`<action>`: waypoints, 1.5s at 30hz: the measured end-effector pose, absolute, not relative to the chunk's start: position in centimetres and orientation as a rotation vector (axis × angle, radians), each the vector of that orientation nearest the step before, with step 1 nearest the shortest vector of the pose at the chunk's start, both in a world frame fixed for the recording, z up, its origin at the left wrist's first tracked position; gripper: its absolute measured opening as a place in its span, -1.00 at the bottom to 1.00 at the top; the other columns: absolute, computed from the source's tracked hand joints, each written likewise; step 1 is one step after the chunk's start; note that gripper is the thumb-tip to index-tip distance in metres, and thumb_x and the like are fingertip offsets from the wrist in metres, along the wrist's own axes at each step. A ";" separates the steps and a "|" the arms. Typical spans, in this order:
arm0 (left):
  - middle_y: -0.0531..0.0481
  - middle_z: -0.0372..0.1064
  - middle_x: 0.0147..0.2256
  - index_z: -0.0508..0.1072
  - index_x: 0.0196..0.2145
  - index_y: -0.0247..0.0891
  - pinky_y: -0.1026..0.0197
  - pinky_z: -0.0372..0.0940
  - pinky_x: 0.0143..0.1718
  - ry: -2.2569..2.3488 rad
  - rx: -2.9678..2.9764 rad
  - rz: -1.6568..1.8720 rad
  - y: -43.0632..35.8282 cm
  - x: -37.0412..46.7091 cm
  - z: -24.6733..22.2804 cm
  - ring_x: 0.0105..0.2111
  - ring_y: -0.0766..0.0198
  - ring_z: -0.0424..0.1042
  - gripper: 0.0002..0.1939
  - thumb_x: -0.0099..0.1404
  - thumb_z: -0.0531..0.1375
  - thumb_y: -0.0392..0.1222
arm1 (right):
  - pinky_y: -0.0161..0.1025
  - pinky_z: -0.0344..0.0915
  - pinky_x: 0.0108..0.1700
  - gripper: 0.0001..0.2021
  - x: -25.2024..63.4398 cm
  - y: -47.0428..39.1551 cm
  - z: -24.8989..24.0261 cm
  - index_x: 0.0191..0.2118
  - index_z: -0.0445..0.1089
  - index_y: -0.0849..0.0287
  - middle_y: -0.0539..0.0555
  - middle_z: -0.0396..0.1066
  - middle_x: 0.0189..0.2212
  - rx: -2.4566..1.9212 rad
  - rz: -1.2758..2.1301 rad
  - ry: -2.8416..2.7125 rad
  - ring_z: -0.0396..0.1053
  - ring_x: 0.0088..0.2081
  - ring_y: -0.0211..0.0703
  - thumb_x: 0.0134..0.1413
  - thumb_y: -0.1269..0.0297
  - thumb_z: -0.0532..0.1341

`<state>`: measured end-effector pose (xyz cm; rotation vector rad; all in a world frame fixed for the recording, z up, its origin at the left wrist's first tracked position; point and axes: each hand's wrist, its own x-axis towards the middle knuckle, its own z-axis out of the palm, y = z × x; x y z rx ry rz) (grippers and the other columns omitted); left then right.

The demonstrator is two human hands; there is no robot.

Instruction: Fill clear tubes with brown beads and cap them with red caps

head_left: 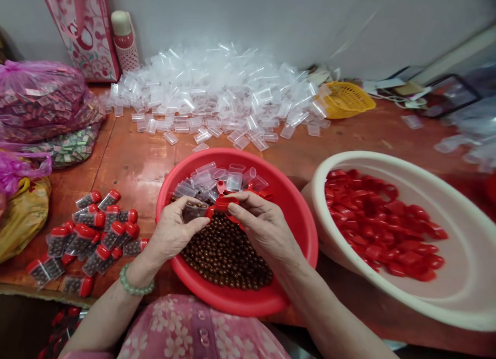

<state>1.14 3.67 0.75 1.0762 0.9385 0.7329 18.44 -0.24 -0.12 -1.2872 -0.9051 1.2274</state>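
While my left hand [174,232] held a small clear container [195,211] with brown balls in it, thumb and fingers closed around its sides, my right hand [267,219] pinched a red cap [225,203] between thumb and fingertips. The container was just left of the middle of the frame and the cap was just beside it on the right; I could not tell whether the two touched. Both hands were over a red basin [306,235] at the centre. In its lower part lay a mass of loose brown balls [232,261], and toward its upper rim lay a cluster of clear containers [203,181].

At the right of the frame, a tilted white basin [468,266] held a pile of red caps [380,224]. At the left, on the reddish table [127,165], capped containers [93,219] filled with dark balls lay in a loose group. A green beaded bracelet [136,281] circled my left wrist.

Across the upper middle spread a heap of clear tubes [220,90], with a yellow basket [346,102] at its right end. A pink patterned bag [87,36] and a flask [126,44] stood at the upper left, above some filled plastic bags [42,98].
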 end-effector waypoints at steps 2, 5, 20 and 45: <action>0.10 0.36 -0.42 0.38 -0.32 -0.31 0.29 0.22 -0.27 0.951 1.062 0.736 3.6 1.4 0.6 -0.40 0.39 0.32 -0.76 0.05 0.32 -0.26 | -0.31 0.33 -0.19 -0.83 18.0 -0.3 -0.4 -0.28 0.52 0.04 -0.04 0.54 -0.37 -1.253 1.258 -0.859 0.43 -0.32 -0.25 -0.01 0.15 0.37; 0.10 0.35 -0.43 0.36 -0.34 -0.31 0.29 0.22 -0.28 0.953 1.050 0.766 3.6 1.5 0.6 -0.41 0.39 0.31 -0.76 0.05 0.32 -0.23 | -0.30 0.33 -0.13 -0.85 17.4 -0.4 -0.5 -0.27 0.51 0.04 -0.04 0.56 -0.33 -1.217 1.308 -0.864 0.44 -0.29 -0.26 0.01 0.16 0.36; -0.01 0.49 -0.32 0.49 -0.26 -0.31 0.20 0.32 -0.14 0.964 1.028 0.831 3.6 1.2 0.2 -0.30 0.27 0.44 -0.73 0.06 0.34 -0.18 | -0.25 0.45 -0.24 -0.77 16.4 -0.8 -0.3 -0.27 0.49 0.13 0.02 0.53 -0.39 -1.351 1.280 -1.100 0.47 -0.37 -0.20 0.04 0.09 0.32; -0.06 0.52 -0.26 0.54 -0.20 -0.28 0.18 0.30 -0.07 0.675 1.120 0.642 4.4 0.3 1.9 -0.23 0.25 0.47 -0.78 0.20 0.28 -0.16 | -0.17 0.48 -0.19 -0.74 18.9 -0.9 0.4 -0.04 0.42 0.09 0.08 0.56 -0.25 -1.385 1.047 -1.267 0.54 -0.27 -0.13 0.21 0.15 0.18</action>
